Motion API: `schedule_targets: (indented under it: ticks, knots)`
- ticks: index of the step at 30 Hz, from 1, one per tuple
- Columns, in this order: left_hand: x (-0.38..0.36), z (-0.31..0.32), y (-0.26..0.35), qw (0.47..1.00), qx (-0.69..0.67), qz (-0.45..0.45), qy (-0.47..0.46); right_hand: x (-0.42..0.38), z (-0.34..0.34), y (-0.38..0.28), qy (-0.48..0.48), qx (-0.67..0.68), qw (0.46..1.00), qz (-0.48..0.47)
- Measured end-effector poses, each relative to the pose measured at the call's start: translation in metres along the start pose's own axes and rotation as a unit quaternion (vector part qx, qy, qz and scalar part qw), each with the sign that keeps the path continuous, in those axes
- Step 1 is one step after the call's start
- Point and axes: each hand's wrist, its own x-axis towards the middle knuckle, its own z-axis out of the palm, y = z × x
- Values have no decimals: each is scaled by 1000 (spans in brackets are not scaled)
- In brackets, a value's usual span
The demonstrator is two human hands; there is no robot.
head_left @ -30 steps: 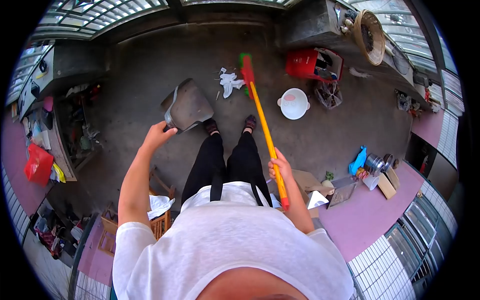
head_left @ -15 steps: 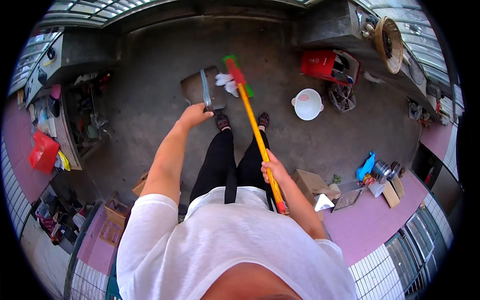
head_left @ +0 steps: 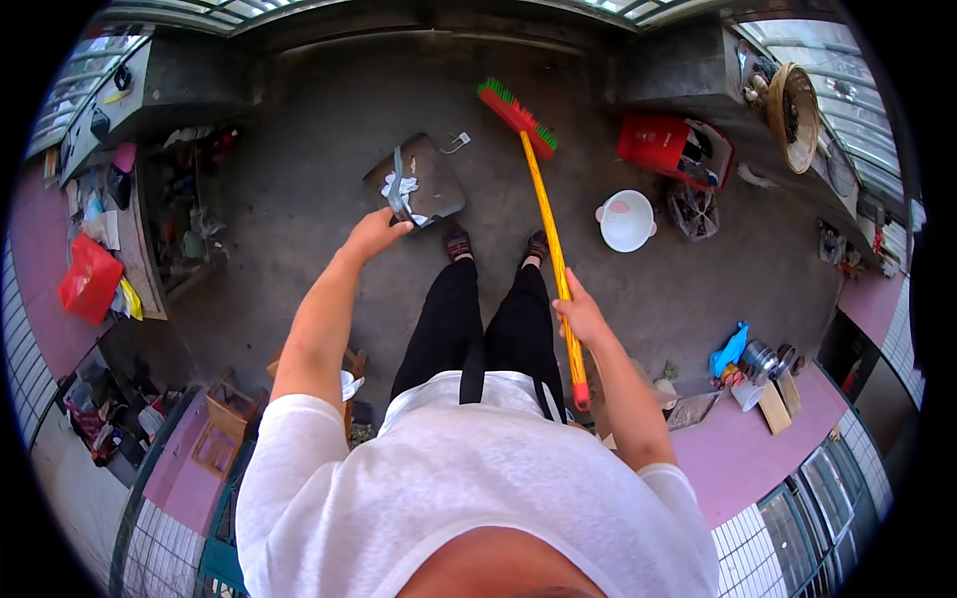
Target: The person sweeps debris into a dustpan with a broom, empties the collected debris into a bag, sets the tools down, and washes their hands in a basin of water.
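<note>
head view. one dustpan (head_left: 424,184), upper centre of the frame, on the concrete floor (head_left: 299,199). left hand (head_left: 374,234) just below it, fingers curled round the dustpan's handle. one clump of white paper (head_left: 402,187) lies in the pan; one small scrap (head_left: 456,143) just off its upper right corner.

one broom (head_left: 546,229), yellow shaft, red head with green bristles, head near the top centre, well apart from the pan. right hand (head_left: 583,317) closed round the shaft low down, centre right.

two feet (head_left: 459,242) between pan and broom.

right side: one white bowl (head_left: 626,220), one red crate (head_left: 673,148) above it, one woven basket (head_left: 795,103) at upper right. one red bag (head_left: 88,279) at the left edge.
</note>
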Motion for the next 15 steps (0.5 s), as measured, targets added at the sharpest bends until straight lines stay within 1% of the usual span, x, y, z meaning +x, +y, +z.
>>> schedule_targets:
  ticks: [1, 2, 4, 5, 6, 8, 9, 11, 14, 15]
  knots:
    - [2, 1, 1, 1000, -1, -1, 3, 11, 5, -1, 19, -46, 999, 3]
    - [6, 4, 3, 1000, -11, 1, 10, 18, 14, 2, 19, -61, 998, 17]
    - [14, 9, -2, 1000, -22, 3, 15, 22, 30, 14, -29, -34, 999, 27]
    - [19, 14, -7, 1000, -13, -11, 24, 17, 37, 23, -57, -42, 997, 36]
    - [20, 15, -8, 999, -4, -25, 31, 2, 42, 17, -84, -39, 994, 53]
    - [18, 15, -13, 999, -13, -16, 38, -10, 30, 26, -130, 25, 989, 63]
    - [17, 12, -15, 999, -22, -6, 49, -18, 25, 27, -128, 23, 990, 61]
    - [15, 11, -29, 998, -39, -5, 50, -36, 17, 22, -151, 100, 980, 84]
    - [-1, 12, -57, 993, -99, 0, 61, -55, 4, 10, -142, 103, 982, 74]
    - [-6, 14, -70, 992, -106, -5, 62, -59, -3, -1, -152, 76, 983, 71]
